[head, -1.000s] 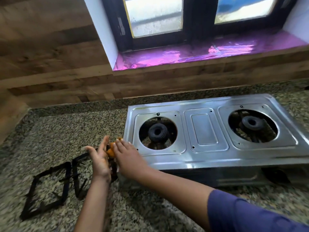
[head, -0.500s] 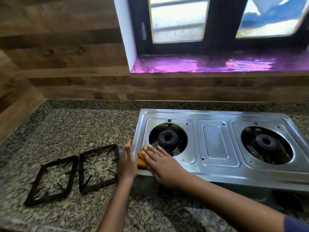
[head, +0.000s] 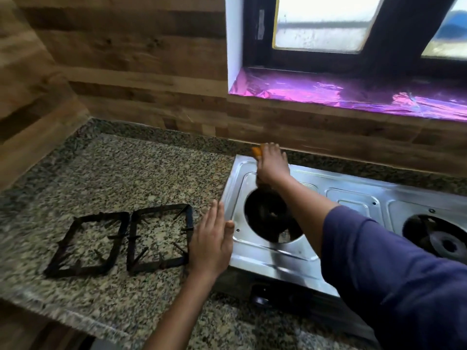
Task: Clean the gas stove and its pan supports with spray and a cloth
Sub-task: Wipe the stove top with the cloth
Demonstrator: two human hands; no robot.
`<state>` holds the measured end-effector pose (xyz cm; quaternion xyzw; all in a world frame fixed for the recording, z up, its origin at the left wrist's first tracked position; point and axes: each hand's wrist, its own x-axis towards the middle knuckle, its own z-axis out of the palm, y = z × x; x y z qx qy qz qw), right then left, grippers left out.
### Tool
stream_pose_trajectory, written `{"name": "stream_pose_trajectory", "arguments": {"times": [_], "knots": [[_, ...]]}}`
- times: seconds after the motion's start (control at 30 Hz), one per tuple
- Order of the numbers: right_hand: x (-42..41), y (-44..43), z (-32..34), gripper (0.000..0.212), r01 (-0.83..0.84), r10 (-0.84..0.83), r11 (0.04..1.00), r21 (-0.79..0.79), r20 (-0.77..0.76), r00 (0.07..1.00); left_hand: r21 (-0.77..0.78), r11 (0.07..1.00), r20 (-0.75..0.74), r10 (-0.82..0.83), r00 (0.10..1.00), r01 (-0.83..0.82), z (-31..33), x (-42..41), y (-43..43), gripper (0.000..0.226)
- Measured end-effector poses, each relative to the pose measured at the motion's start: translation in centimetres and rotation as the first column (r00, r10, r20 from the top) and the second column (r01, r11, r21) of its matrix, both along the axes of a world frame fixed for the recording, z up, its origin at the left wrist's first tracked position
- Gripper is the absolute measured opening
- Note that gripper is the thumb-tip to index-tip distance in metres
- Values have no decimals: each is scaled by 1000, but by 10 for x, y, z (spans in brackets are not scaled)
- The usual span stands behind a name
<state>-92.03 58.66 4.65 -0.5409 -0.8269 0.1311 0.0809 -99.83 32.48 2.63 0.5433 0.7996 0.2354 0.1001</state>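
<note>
We look down at a stainless steel two-burner gas stove (head: 353, 200) on the right side of a speckled granite counter (head: 126, 173). Its top is shiny, pressed into raised panels, with a round opening on each side. The left opening (head: 270, 218) looks dark and blurred, and the right one (head: 442, 241) shows a black burner ring.

The two pan supports (head: 156, 263) are off the stove. They are black square frames with short inward prongs, lying flat side by side on the counter just left of it.

The right hand (head: 271, 169) reaches across the left opening to the stove's far left corner, fingers bent down over an orange cloth (head: 257, 151) and gripping it – only a small bit of the cloth shows past the fingertips. A purple-blue sleeve (head: 391, 261) covers that arm.

The left hand (head: 211, 245) lies flat against the stove's left edge with its fingers straight and together, grasping nothing – its thumb rests on the steel top.

Behind are a wood-patterned wall (head: 126, 59) and a window sill covered in shiny purple foil (head: 353, 97).
</note>
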Motion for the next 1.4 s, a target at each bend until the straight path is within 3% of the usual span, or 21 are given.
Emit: {"name": "stream_pose_trajectory", "arguments": {"times": [0.07, 0.13, 0.23, 0.3, 0.37, 0.5, 0.63, 0.7, 0.8, 0.9, 1.0, 1.1, 1.2, 1.4], "knots": [[3, -5, -2, 57, 2, -2, 1000, 18, 13, 1000, -11, 1000, -25, -12, 1000, 12, -1, 1, 0, 81], [2, -19, -4, 59, -163, 162, 986, 43, 12, 987, -32, 999, -38, -25, 999, 24, -1, 3, 1, 82], [3, -38, -4, 59, -482, 483, 875, 42, 0, 876, -44, 998, -60, -42, 997, 39, -1, 4, 3, 83], [16, -39, -3, 56, -557, 558, 828, 69, 2, 830, -52, 998, -72, -49, 996, 46, 0, 3, 2, 84], [37, -33, -4, 54, -484, 488, 871, 90, -29, 872, -61, 997, -86, -54, 995, 49, -1, 0, 2, 87], [100, -26, -15, 56, -54, 67, 992, 110, -113, 991, -76, 996, -88, -49, 995, 43, 2, 0, 0, 88], [166, -44, -22, 56, 351, -332, 926, 143, -140, 933, -78, 996, -74, -46, 996, 41, 2, 2, 0, 88], [176, -51, -22, 58, 445, -429, 887, 122, -139, 893, -79, 996, -73, -42, 996, 36, 2, 3, 0, 86], [160, -42, -17, 56, 393, -380, 915, 92, -137, 915, -73, 997, -81, -35, 996, 29, 2, 3, 1, 83], [120, -30, -10, 56, 159, -153, 987, 31, -150, 977, -63, 997, -77, -39, 996, 34, 3, 3, 2, 84], [75, -32, -1, 57, -79, 77, 997, -10, -142, 987, -56, 998, -72, -47, 996, 43, 4, 3, 2, 86], [62, -34, 7, 59, -157, 154, 987, -29, -95, 983, -56, 997, -70, -57, 996, 53, 4, 2, 0, 86], [90, -35, 5, 58, -106, 105, 994, -3, -104, 989, -62, 997, -78, -55, 995, 50, 5, 2, 1, 86], [218, -45, -16, 56, 364, -345, 925, 108, -159, 925, -71, 997, -78, -31, 996, 25, 6, 3, 0, 85]]}}
